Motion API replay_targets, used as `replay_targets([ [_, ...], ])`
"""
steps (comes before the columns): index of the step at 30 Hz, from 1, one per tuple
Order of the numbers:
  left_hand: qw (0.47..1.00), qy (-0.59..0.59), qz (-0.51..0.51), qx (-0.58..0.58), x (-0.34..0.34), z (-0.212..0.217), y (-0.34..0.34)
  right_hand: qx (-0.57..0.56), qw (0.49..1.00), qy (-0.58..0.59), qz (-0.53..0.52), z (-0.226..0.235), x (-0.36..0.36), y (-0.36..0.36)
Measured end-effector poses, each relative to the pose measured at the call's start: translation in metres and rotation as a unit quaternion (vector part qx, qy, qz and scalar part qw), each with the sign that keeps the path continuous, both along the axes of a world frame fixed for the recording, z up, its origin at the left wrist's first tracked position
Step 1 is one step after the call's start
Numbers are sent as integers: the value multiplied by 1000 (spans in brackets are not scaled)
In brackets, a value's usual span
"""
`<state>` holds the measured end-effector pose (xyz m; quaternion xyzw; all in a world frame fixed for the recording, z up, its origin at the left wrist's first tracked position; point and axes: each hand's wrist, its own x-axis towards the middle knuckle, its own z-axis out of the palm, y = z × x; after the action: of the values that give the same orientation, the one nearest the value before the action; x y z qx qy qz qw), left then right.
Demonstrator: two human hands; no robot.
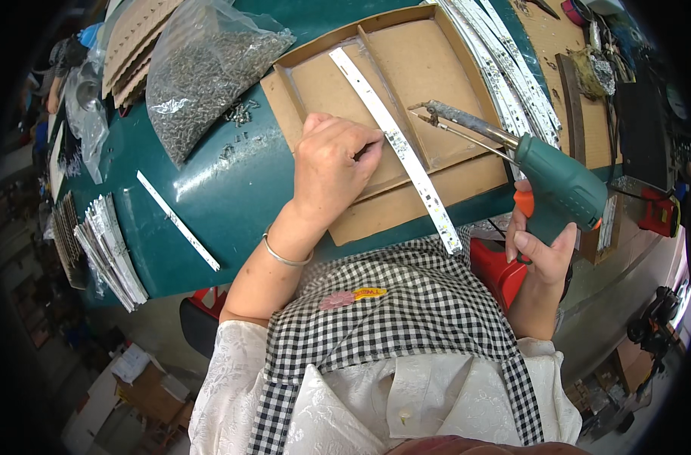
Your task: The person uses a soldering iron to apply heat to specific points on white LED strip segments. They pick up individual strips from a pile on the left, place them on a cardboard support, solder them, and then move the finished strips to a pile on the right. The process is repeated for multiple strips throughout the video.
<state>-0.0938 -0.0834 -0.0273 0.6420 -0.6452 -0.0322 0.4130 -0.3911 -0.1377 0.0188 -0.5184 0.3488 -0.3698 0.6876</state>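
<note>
The left hand (332, 163) curls beside the white circuit strip (403, 150) crossing the near edge of the cardboard tray (421, 64); its hold is unclear. The right hand (549, 262) grips a soldering gun (562, 180).

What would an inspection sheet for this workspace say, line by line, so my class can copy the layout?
Surface: green table, glossy, with loose metal bits on it.
Work items: long white strip lies across a divided cardboard tray, one end past its near edge; soldering gun raised, tip apart from the strip.
Clutter: clear bag of small metal parts; strip piles at left and right.
Left hand: curled beside the strip; contact unclear.
Right hand: grips the soldering gun.
Cables: dark cable at right; route unclear.
Surroundings: red box at right; floor dim.
</note>
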Motion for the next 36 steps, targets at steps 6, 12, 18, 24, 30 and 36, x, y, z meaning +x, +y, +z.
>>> replay_targets([
  [6,1000,-2,0,7,-1,1,0,-1,999,-35,-30,5,-1,-1],
  [12,1000,0,-5,-2,-2,2,-1,-130,980,-51,-139,17,-1,-9],
  [18,1000,5,-2,4,-3,5,-1,-239,936,92,-242,6,-8,-26],
  [24,1000,3,-9,25,1,8,1,-276,903,209,-254,-22,-10,-37],
  [30,994,-75,-25,74,2,46,21,-209,917,215,-265,-25,-2,-36],
  [36,963,-63,-246,91,-33,59,31,-202,916,270,-216,-22,-2,-41],
])
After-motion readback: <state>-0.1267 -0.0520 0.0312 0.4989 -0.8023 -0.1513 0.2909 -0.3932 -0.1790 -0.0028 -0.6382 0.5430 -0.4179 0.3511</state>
